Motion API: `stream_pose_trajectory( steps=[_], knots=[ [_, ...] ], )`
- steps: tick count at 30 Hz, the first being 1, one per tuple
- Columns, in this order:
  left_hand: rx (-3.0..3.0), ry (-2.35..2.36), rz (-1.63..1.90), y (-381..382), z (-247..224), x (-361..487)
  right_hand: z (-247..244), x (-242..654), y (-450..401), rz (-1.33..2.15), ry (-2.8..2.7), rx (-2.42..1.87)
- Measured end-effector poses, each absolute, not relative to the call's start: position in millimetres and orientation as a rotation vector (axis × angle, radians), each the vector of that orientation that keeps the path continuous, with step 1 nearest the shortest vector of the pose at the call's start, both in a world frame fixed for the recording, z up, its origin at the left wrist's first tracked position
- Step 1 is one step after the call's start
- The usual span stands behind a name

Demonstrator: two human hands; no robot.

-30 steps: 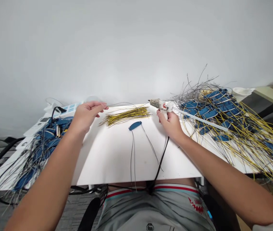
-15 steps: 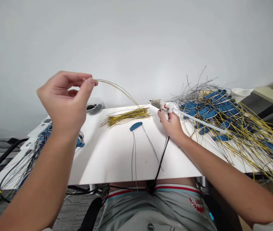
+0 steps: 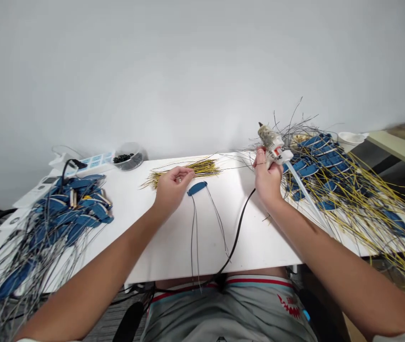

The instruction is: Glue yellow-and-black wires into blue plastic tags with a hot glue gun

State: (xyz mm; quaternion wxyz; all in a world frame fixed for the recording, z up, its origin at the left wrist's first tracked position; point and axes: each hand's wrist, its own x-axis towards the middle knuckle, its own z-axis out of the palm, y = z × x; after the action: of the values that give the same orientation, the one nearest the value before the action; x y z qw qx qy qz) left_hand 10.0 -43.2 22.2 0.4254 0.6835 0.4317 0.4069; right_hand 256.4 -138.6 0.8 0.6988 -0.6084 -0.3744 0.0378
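Note:
My left hand is pinched at the front of the bundle of yellow wires; what sits between its fingertips is too small to make out. My right hand grips a white glue gun, raised with its nozzle pointing up and to the left. A glue stick sticks out of the gun's back. Between my hands, a blue oval piece lies on the white table, with thin dark wires running from both its ends toward me.
Blue pieces with grey wires pile up at the left. More blue pieces with yellow wires cover the right side. A clear bowl of black parts stands at the back left. The gun's black cable crosses the table's front.
My left hand has come down and right from the upper left to the wire bundle, and the long wires it held are no longer visible. My right hand has moved right, tilting the glue gun upward.

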Motion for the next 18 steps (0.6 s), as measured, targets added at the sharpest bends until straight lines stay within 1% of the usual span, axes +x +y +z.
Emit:
stream_pose_trajectory(
  steps=[3,6,13,15,18],
  knots=[
    [1.818,1.155,1.094,-45.3,21.6,5.1,6.8,252.2,-140.9,0.054,-0.783,-1.325],
    [1.792,1.169,1.156,-43.3,23.0,4.0,13.2,246.3,-145.5,0.076,-0.803,-1.337],
    [1.466,1.040,1.236,-20.4,5.9,1.2,8.7,253.6,-145.6,0.058,-0.732,-1.309],
    [1.458,1.003,1.227,-20.5,5.3,2.3,6.9,253.8,-145.3,0.063,-0.725,-1.303],
    [1.523,0.912,1.108,-32.9,11.1,6.2,6.2,245.8,-148.9,0.157,-0.854,-1.337]
  ],
)
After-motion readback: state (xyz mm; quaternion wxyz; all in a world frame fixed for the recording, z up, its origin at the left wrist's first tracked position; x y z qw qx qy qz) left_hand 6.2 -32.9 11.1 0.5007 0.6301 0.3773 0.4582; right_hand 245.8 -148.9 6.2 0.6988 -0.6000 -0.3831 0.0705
